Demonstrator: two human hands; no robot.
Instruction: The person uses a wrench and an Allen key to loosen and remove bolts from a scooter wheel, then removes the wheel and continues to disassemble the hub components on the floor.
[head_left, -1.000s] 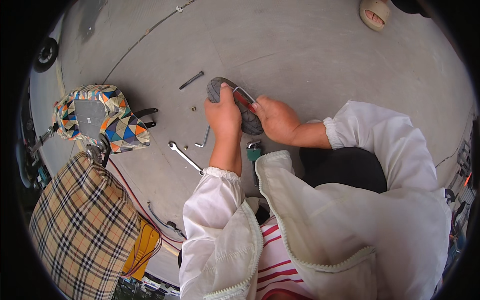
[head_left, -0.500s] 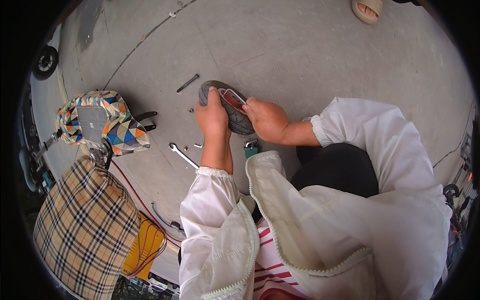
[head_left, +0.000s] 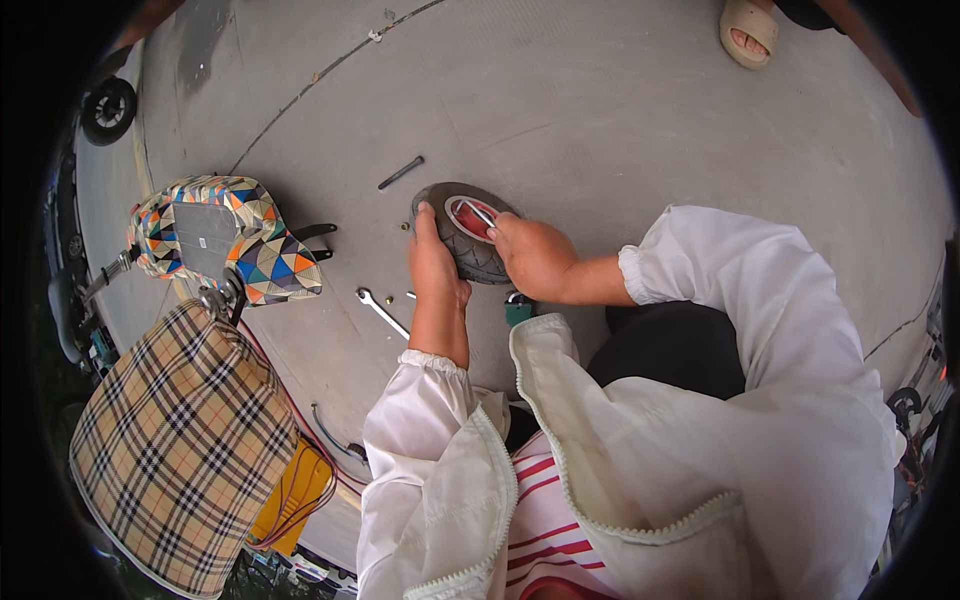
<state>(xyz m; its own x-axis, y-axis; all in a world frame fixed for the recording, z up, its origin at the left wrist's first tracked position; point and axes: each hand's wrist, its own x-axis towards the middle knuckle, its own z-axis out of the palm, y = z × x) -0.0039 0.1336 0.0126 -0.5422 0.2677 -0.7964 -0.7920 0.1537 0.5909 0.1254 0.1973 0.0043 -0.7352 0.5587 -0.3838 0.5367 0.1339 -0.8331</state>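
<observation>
Wheel [head_left: 464, 246] with both hands on it or over it, at about eleven o'clock ahead of you.
Your right hand [head_left: 537, 258], at the wheel's four o'clock, is closed around a bent metal rod [head_left: 477, 212] reaching over the red hub [head_left: 470, 223]. Your left hand [head_left: 434, 268] touches the tyre at nine o'clock; its fingers are hidden, so whether it clamps cannot be told. Around the wheel: dark bolt [head_left: 401, 172], ten o'clock; wrench [head_left: 383, 314], between seven and eight; green tool [head_left: 519, 311], five.

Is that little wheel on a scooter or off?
Off: the wheel is by itself, with nothing visibly attached. The left hand is against its tyre; the right hand holds a metal tool over it.
</observation>
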